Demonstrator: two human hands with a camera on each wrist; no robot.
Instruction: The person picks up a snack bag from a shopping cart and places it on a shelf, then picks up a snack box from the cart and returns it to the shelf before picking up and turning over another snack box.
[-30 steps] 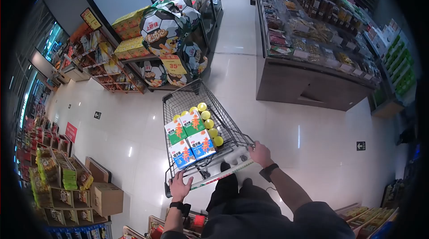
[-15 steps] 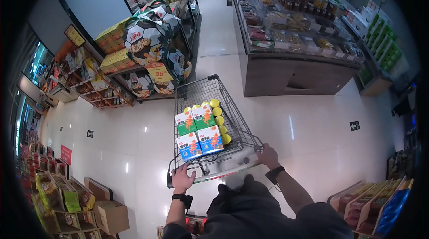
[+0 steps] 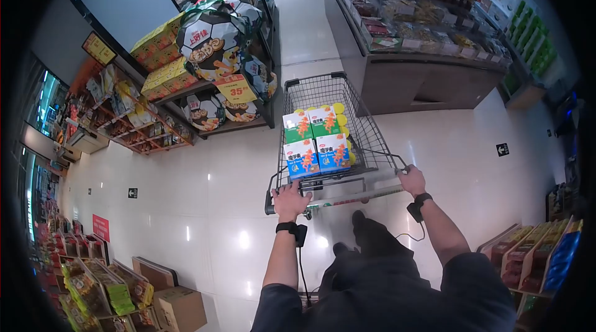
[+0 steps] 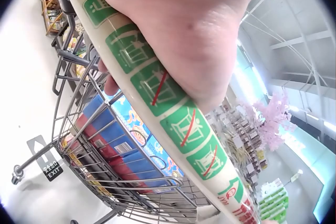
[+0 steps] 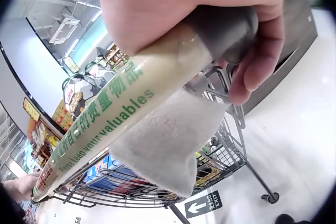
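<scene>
Supermarket aisle, pale glossy tiled floor (image 3: 205,170). Long display counter (image 3: 428,77) of packaged goods ahead on the right; open shelving (image 3: 155,96) on the left, stacked with yellow boxes and large football-patterned packs (image 3: 214,40), a yellow price card (image 3: 236,88) hanging in front. Low racks of snack bags along the near left and near right edges of the head view; a brown cardboard carton (image 3: 180,307) sits on the floor at lower left.

Wire shopping cart (image 3: 379,145) stands mid-aisle, directly in front of the person, nose pointing toward the gap between shelving and counter. Its handle bar (image 3: 347,198) is cream with green printed symbols and lettering, grey cap at the right end.

Inside the basket: four cartons (image 3: 315,142) in a two-by-two block, the far pair green-topped, the near pair blue-topped, all with an orange figure on the face. Yellow round items (image 3: 343,122) lie in a row just beside the cartons on their right, touching them.

Left hand (image 3: 290,198) grasps the left end of the bar, fingers curled round it; the left wrist view shows the palm pressed over the green symbols. Right hand (image 3: 413,180) grips the right end, fingers wrapped over the grey cap. Both wrists carry dark straps. A pale textured flap (image 5: 168,134) hangs below the bar in the right wrist view.
</scene>
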